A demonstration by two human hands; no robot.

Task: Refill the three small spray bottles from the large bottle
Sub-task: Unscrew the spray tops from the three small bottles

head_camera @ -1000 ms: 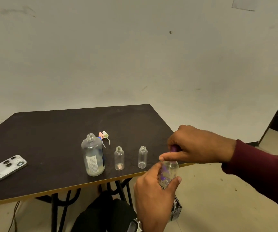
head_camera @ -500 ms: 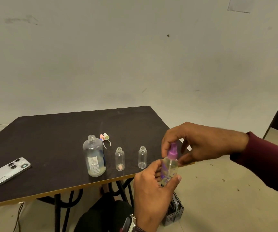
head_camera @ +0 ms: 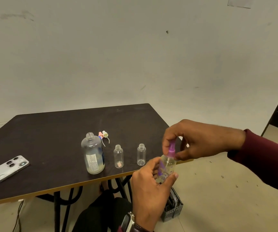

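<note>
A small clear spray bottle [head_camera: 167, 166] with purple flower print is held off the table's front right corner by my left hand [head_camera: 151, 185], which wraps its body. My right hand [head_camera: 200, 141] pinches its purple spray cap [head_camera: 171, 149] from above. On the dark table [head_camera: 51, 139] stands the large clear bottle [head_camera: 93, 156], uncapped, with a little liquid at the bottom. To its right stand two small clear bottles, uncapped: one [head_camera: 118, 156] with a pinkish bit inside, the other [head_camera: 141, 154] looking empty. Two loose spray caps [head_camera: 103, 135], pink and cream, lie behind the large bottle.
A white phone [head_camera: 4, 171] lies face down at the table's left front. A grey mesh basket [head_camera: 173, 208] sits on the floor under the held bottle. My dark-clothed legs show beneath the table edge. A dark doorway is at far right.
My right hand, which covered the purple cap a second ago, has lifted so the cap shows, and now pinches it with the fingertips. The bottle stays in my left hand.
</note>
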